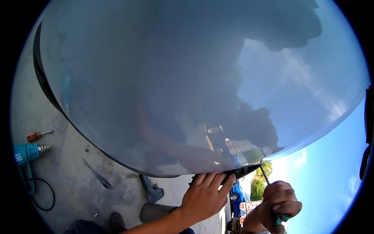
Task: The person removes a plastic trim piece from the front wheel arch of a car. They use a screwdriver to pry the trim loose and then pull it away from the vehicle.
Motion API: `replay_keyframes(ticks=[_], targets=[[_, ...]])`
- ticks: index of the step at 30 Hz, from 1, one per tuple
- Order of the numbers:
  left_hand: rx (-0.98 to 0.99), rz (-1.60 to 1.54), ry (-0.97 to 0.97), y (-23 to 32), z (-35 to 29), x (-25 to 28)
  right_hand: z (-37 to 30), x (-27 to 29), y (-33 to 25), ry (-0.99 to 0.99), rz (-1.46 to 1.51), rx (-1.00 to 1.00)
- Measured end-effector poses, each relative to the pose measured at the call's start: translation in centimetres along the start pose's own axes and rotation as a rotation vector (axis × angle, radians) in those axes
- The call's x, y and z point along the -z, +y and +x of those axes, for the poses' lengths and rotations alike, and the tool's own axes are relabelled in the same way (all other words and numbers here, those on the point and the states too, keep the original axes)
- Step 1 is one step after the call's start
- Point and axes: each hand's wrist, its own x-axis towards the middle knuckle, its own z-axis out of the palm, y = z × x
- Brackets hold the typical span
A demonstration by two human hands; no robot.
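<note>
A large glossy grey curved car body panel [156, 117], mirroring the sky and vehicles, fills most of the view. At its lower edge, my left hand [208, 194] has its fingers bent over a black plastic trim piece [243, 171]. My right hand [279, 202] is closed around the dark green handle of a screwdriver or similar slim-shafted tool [265, 174]. The shaft points up to the panel's edge, just right of the trim, where its tip is hidden or too small to make out.
On the concrete floor at left lie an orange-handled screwdriver [34, 136], a teal heat gun [26, 154] with a black cord, and a thin pointed tool [102, 181]. A grey angular piece [152, 190] is below the panel. A blue vehicle [236, 196] stands behind.
</note>
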Motion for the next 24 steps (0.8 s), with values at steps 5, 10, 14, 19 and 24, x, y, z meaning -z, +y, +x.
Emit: replay_keyframes(ticks=[5, 10, 14, 19, 24], targets=[[-0.007, 0.086, -0.007, 0.3, -0.1, 0.1, -0.2, 0.3, -0.5, -0.048, 0.012, 0.007], [0.031, 0.229, -0.126, 1.4, -0.3, 0.2, -0.2, 1.5, -0.8, -0.162, 0.09, 0.0], [0.054, 0.239, 0.016, 2.0, -0.6, -1.3, 0.6, 1.3, -0.9, -0.191, 0.139, 0.0], [0.129, 0.219, -0.036, 3.0, -0.4, -0.9, 0.9, -0.4, -1.8, -0.036, 0.074, -0.047], [0.164, 0.196, 0.023, 4.5, -0.9, -0.6, 1.5, 1.0, -1.7, -0.123, 0.135, -0.024]])
